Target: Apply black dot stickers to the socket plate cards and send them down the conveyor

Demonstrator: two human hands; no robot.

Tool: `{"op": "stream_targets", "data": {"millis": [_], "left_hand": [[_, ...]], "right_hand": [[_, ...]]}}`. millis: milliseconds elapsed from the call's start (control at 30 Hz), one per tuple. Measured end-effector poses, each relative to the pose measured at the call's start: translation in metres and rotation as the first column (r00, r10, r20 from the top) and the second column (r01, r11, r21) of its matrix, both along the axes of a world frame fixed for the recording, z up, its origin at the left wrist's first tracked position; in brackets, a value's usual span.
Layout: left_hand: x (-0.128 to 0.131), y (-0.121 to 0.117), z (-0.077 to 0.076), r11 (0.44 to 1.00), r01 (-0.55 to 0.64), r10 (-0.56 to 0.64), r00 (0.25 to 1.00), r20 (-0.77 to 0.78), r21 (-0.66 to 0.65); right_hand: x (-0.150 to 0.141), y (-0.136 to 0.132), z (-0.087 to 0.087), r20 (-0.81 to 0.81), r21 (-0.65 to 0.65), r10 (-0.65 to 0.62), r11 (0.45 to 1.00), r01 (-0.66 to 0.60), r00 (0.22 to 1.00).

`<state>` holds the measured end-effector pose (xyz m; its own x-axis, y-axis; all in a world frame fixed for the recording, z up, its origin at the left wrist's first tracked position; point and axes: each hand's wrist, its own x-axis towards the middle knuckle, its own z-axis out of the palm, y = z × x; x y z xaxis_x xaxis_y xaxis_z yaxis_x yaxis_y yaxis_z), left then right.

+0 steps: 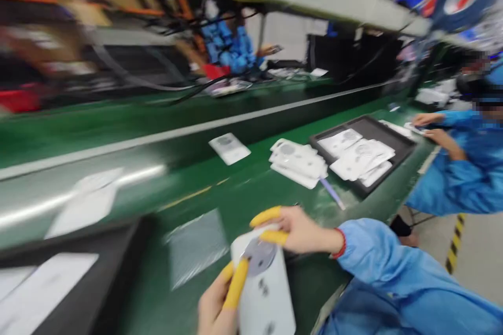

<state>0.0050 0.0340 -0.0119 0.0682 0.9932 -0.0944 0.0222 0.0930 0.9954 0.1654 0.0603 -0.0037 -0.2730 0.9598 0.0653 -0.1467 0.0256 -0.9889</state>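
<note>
A flat white panel [267,298] with a round grey disc and small dark marks is tilted up in front of me, close to the camera. My left hand [220,298] grips its left edge, with yellow finger cots on the thumb and finger. At the upper right corner, my right hand [301,230] pinches the panel's top, one yellow-capped finger lying over the disc. A red band circles the right wrist. Just left of the panel, a clear plastic bag [198,246] lies flat on the green bench [188,188].
A black tray [401,144] of similar panels sits to the right, beside a stack of panels [296,159] and a purple pen-like stick [332,193]. Another black tray [129,251] is at lower left. A single panel [231,149] lies ahead. A co-worker in blue [451,167] works at right.
</note>
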Motion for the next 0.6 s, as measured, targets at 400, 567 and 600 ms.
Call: {"op": "stream_targets", "data": {"millis": [400, 567, 600], "left_hand": [[-0.002, -0.021, 0.000, 0.977, -0.099, 0.113, 0.991, 0.065, -0.188], [-0.011, -0.001, -0.007, 0.979, -0.089, 0.127, 0.970, 0.207, -0.182], [-0.014, 0.009, -0.003, 0.980, -0.121, 0.154, 0.961, 0.228, -0.155]], "right_hand": [[-0.001, -0.012, -0.004, 0.108, -0.030, 0.028, 0.999, -0.024, 0.994], [0.050, 0.035, 0.028, 0.378, 0.101, -0.208, 0.978, 0.183, 0.902], [0.074, 0.051, 0.042, 0.428, 0.137, -0.291, 0.957, 0.257, 0.856]]}}
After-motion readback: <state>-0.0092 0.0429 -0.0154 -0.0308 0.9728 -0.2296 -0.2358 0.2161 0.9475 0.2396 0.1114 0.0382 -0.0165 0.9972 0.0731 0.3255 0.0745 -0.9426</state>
